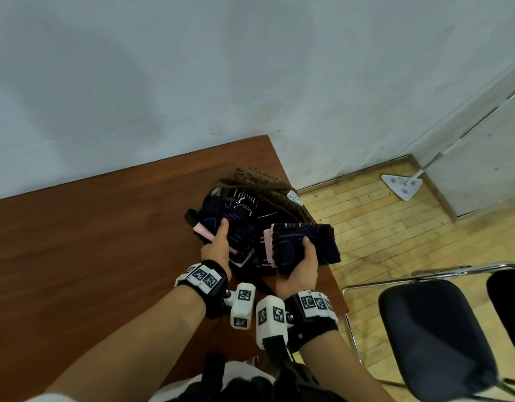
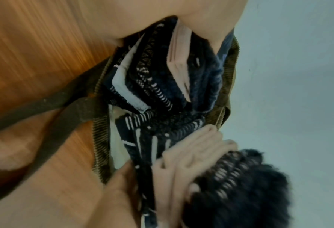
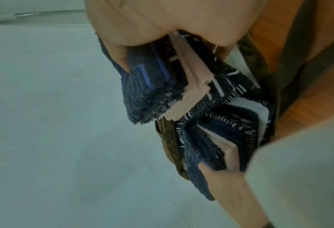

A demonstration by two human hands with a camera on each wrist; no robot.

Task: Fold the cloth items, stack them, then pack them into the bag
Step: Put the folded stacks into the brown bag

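Observation:
A brown corduroy bag [image 1: 282, 198] lies open near the right edge of the wooden table [image 1: 90, 242]. My left hand [image 1: 218, 245] grips a stack of folded dark-blue and pink cloths [image 1: 238, 224], thumb on top, and the stack sits in the bag's mouth. In the left wrist view this stack [image 2: 181, 69] lies between the bag's ribbed rims [image 2: 101, 138]. My right hand [image 1: 302, 265] grips a second folded stack [image 1: 317, 239] just right of the first, over the table's edge. In the right wrist view, the fingers [image 3: 121, 57] curl round that stack [image 3: 152, 92].
A dark bag strap [image 2: 54, 123] trails across the table toward me. A black chair [image 1: 430, 329] with a chrome frame stands to the right on the wood floor. A white triangular base with a pole [image 1: 401, 185] rests by the wall.

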